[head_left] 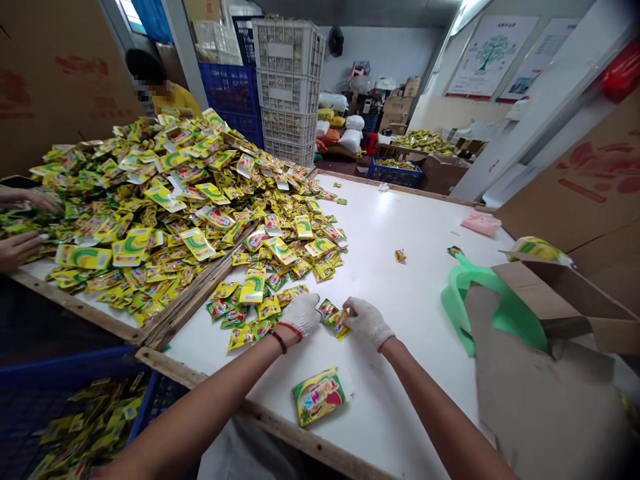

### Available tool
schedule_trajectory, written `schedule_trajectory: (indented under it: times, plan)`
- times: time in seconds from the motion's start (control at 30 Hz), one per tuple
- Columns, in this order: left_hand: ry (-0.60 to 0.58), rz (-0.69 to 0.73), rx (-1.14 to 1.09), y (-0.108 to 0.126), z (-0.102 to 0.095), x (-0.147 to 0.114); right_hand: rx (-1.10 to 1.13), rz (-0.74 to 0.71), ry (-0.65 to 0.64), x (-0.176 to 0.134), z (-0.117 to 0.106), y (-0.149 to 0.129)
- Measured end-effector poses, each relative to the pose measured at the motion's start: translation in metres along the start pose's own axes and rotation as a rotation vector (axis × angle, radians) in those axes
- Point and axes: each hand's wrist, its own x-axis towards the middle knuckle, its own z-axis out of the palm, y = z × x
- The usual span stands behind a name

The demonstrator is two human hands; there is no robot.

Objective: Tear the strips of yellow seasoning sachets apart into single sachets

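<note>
My left hand (303, 316), in a white glove, is at the right edge of the loose candy packets (235, 307), its fingers curled beside a small green and yellow candy packet (329, 313). What those fingers hold, if anything, is hidden. From the other side my right hand (369, 323), gloved too, pinches a yellow candy packet (341, 328) that lies against the green one. Nearer to me, a larger flat candy pouch (320, 396) with colourful lettering lies on the white tabletop (373, 393). One small packet (400, 255) sits apart beyond my right hand.
A big heap of yellow packets (150, 200) covers the left table, where another person's hands (23, 247) reach in. Below left stands a blue crate (135, 400) with packets. On the right are a green scoop (457, 287), an open cardboard box (565, 287) and a pink bag (481, 224).
</note>
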Motion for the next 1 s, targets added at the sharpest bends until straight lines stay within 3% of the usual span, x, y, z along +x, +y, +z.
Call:
schedule_trajectory:
  times: [0.1, 0.2, 0.33, 0.43, 0.53, 0.67, 0.83, 1.0]
  plan:
    - [-0.005, -0.042, 0.034, 0.009, 0.009, 0.011, -0.005, 0.031, -0.046, -0.001, -0.007, 0.003]
    - [0.023, -0.05, 0.039, 0.013, 0.007, 0.002, -0.02, 0.018, -0.078, 0.008, -0.015, -0.004]
    - [0.082, -0.005, 0.02, 0.012, -0.002, -0.047, -0.066, -0.003, -0.099, 0.008, -0.014, -0.014]
    - [-0.003, 0.118, 0.003, 0.013, 0.008, -0.094, -0.084, -0.007, -0.135, -0.006, -0.008, -0.014]
    - [-0.093, 0.131, 0.071, 0.014, 0.026, -0.122, -0.046, -0.017, -0.209, -0.013, -0.01, -0.011]
    - [-0.069, 0.186, 0.088, 0.009, 0.029, -0.123, 0.037, -0.081, -0.268, 0.011, -0.016, -0.016]
    - [0.02, 0.142, -0.032, -0.01, 0.013, -0.117, 0.036, -0.084, -0.186, 0.048, -0.005, -0.029]
    - [0.166, 0.113, -0.059, -0.03, 0.008, -0.116, 0.111, -0.02, -0.062, 0.018, 0.01, -0.025]
